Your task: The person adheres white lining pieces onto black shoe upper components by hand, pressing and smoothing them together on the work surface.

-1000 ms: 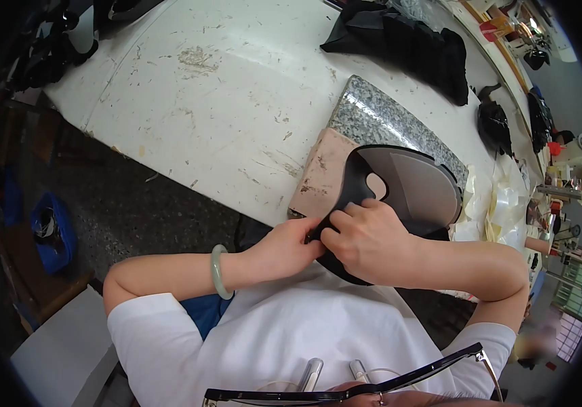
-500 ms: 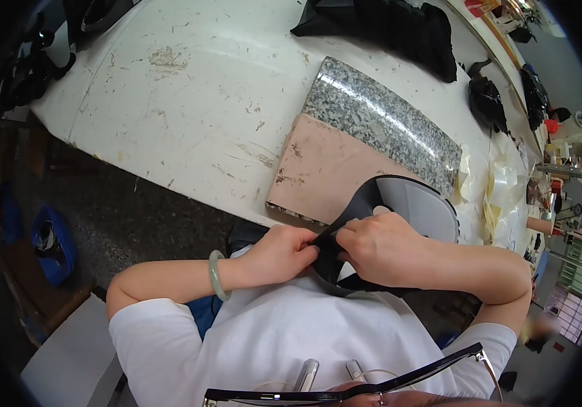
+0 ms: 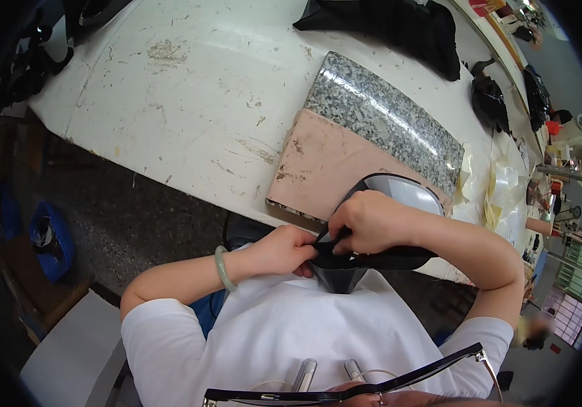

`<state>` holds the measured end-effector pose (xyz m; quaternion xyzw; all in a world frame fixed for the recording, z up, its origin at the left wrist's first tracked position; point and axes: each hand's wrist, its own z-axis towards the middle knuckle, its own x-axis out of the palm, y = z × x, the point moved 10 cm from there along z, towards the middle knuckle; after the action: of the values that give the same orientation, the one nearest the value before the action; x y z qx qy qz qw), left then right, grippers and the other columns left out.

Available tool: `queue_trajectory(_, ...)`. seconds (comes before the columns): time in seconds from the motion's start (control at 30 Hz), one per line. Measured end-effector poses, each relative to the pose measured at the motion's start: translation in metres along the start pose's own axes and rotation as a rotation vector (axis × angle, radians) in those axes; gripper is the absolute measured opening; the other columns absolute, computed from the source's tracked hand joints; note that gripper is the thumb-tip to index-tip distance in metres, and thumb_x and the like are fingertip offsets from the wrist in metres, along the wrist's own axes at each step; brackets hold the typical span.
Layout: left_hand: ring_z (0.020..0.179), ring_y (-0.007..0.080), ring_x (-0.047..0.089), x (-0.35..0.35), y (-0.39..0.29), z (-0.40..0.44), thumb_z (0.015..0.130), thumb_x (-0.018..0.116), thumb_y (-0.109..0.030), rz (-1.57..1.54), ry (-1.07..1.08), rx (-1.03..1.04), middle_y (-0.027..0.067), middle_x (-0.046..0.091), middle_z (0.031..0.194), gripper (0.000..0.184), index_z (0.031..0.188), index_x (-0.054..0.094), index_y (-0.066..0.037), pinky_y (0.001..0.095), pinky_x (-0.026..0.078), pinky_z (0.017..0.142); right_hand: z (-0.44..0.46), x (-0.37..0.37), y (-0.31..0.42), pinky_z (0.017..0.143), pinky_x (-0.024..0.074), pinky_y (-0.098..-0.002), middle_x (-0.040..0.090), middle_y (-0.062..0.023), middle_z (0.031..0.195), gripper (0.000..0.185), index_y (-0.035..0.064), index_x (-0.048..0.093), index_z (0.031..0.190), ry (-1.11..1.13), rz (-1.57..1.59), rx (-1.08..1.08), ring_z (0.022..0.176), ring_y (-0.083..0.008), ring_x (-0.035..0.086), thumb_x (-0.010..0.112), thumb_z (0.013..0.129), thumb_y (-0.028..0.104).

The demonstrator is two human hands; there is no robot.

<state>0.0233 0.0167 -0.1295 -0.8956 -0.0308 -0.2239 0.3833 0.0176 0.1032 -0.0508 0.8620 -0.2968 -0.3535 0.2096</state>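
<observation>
A black, leather-like piece with a paler grey face is folded between my hands, close against my white shirt. My left hand, below a pale green bangle, pinches the piece's left edge. From above, my right hand is closed on the dark fold near its middle, and its fingertips are partly hidden in the material. One corner of the piece points down toward my chest. Just beyond it lies a slab with a pinkish-tan top, and its upper side borders the speckled granite block.
The white worktable is scuffed and stained. Black fabric items lie at its far side. Crumpled yellowish sheets are on the right. A blue bin stands on the floor at left.
My right hand has shifted slightly up and left. The piece has turned and folded: its lower part now points down as a narrow corner, and its pale face lies flatter.
</observation>
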Motion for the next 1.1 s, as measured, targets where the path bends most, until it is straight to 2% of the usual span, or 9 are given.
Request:
queue_trajectory(0.17,0.064,0.0121,0.066,-0.001,0.002,-0.002,0.087,0.050,-0.006,-0.069,-0.037,0.039,0.0074,0.066,0.078,0.020,0.100,0.062,0.002,0.0248,0.053,0.058,0.010,-0.004,-0.013,0.072,0.0528,-0.0411,0.068,-0.0163,0.077,0.021,0.0071,0.073,0.084,-0.065,-0.089,0.095,0.077,-0.0328,0.066,0.070,0.068,0.020)
queue_trajectory(0.27,0.064,0.0113,0.064,-0.005,-0.002,-0.003,0.085,0.052,-0.007,-0.095,-0.085,0.074,0.0066,0.066,0.077,0.023,0.103,0.063,0.001,0.0246,0.050,0.057,0.014,-0.001,-0.015,0.069,0.0536,-0.0411,0.067,-0.0177,0.074,0.019,0.0060,0.073,0.079,-0.043,-0.144,0.124,0.075,-0.0332,0.067,0.068,0.067,0.019)
queue_trajectory(0.37,0.074,0.0066,0.060,-0.007,0.005,0.002,0.085,0.055,-0.006,0.039,-0.057,0.030,0.0037,0.066,0.092,0.029,0.113,0.060,-0.001,0.0223,0.049,0.063,0.016,-0.002,-0.014,0.068,0.0541,-0.0411,0.067,-0.0183,0.073,0.016,0.0051,0.072,0.075,-0.049,-0.158,0.126,0.073,-0.0337,0.067,0.065,0.065,0.017)
queue_trajectory(0.47,0.080,0.0072,0.060,-0.007,0.002,0.003,0.083,0.055,-0.003,0.114,-0.058,0.125,0.0042,0.066,0.097,0.033,0.116,0.058,0.001,0.0230,0.050,0.070,0.018,0.000,-0.016,0.069,0.0542,-0.0408,0.067,-0.0183,0.072,0.016,0.0048,0.072,0.073,-0.025,-0.157,0.159,0.074,-0.0336,0.067,0.064,0.064,0.015)
queue_trajectory(0.67,0.091,0.0071,0.060,0.002,-0.002,0.004,0.082,0.055,0.001,-0.159,-0.033,0.239,0.0054,0.066,0.101,0.036,0.117,0.057,0.003,0.0233,0.048,0.081,0.021,0.002,-0.018,0.068,0.0545,-0.0410,0.066,-0.0203,0.072,0.019,0.0001,0.070,0.072,-0.049,-0.212,0.164,0.072,-0.0347,0.067,0.064,0.064,0.016)
queue_trajectory(0.77,0.088,0.0062,0.059,0.002,-0.009,0.006,0.085,0.059,-0.003,-0.130,-0.035,0.251,0.0056,0.067,0.098,0.029,0.114,0.060,0.004,0.0224,0.048,0.079,0.018,-0.001,-0.014,0.067,0.0546,-0.0408,0.066,-0.0211,0.072,0.021,-0.0012,0.070,0.072,-0.044,-0.254,0.178,0.072,-0.0353,0.067,0.065,0.066,0.018)
queue_trajectory(0.87,0.072,0.0055,0.058,-0.008,-0.006,0.014,0.086,0.063,-0.013,0.043,-0.186,0.170,0.0031,0.066,0.074,0.019,0.097,0.066,0.003,0.0234,0.046,0.062,0.013,0.000,-0.019,0.067,0.0543,-0.0410,0.066,-0.0194,0.072,0.022,0.0014,0.071,0.073,-0.068,-0.245,0.183,0.072,-0.0346,0.067,0.066,0.068,0.022)
queue_trajectory(0.97,0.069,0.0045,0.056,-0.001,0.003,0.018,0.090,0.064,-0.020,-0.088,-0.187,0.295,0.0031,0.065,0.071,0.023,0.090,0.067,0.003,0.0235,0.046,0.062,0.004,-0.001,-0.032,0.068,0.0522,-0.0413,0.067,-0.0140,0.073,0.024,0.0076,0.071,0.079,-0.013,-0.198,0.249,0.074,-0.0321,0.066,0.069,0.071,0.030)
queue_trajectory(1.1,0.075,0.0046,0.056,0.005,0.010,0.018,0.092,0.059,-0.015,-0.184,-0.155,0.275,0.0028,0.066,0.080,0.020,0.098,0.065,0.003,0.0226,0.046,0.067,-0.001,-0.017,-0.039,0.069,0.0516,-0.0393,0.068,-0.0113,0.076,0.026,0.0098,0.072,0.082,0.029,-0.127,0.212,0.073,-0.0303,0.066,0.070,0.072,0.033)
